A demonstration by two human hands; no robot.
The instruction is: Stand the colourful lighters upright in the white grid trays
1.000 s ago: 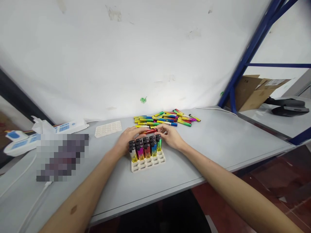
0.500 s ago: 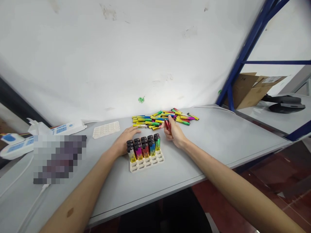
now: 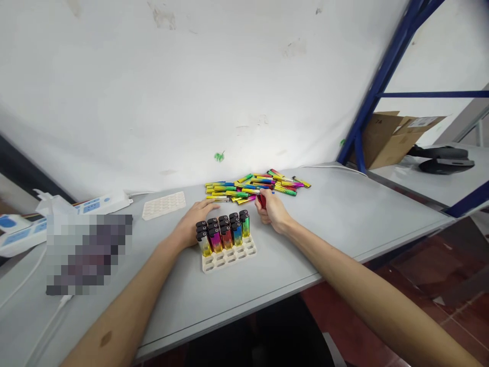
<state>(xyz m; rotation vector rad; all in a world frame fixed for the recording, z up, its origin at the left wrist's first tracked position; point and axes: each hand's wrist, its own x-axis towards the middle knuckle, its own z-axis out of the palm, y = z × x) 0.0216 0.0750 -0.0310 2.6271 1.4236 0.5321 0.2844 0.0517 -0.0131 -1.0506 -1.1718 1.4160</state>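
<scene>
My right hand point(image 3: 274, 210) is closed around a red lighter point(image 3: 262, 201), mostly hidden by the fingers, at the near edge of a loose pile of shiny lighters point(image 3: 248, 187). The pile mixes yellow, green, blue, red and magenta bodies lying flat. Resting on the table left of the rack, my left hand point(image 3: 194, 221) is open with its fingers stretched towards the pile. The white rack point(image 3: 229, 259) has rows of oval holes. Several black-topped lighters point(image 3: 226, 237) stand upright in its back rows, while the front holes show bare.
A second white rack point(image 3: 164, 205) lies flat at the back left. Power strips point(image 3: 95, 204), a cable and a blurred dark object point(image 3: 91, 250) occupy the left side. Beyond the blue frame point(image 3: 359, 148) at right are a cardboard box point(image 3: 389, 140) and a black device point(image 3: 445, 163).
The view has shifted slightly. My right hand still grips the red lighter, now more covered by the thumb and fingers. My left hand and the standing lighters look the same.
</scene>
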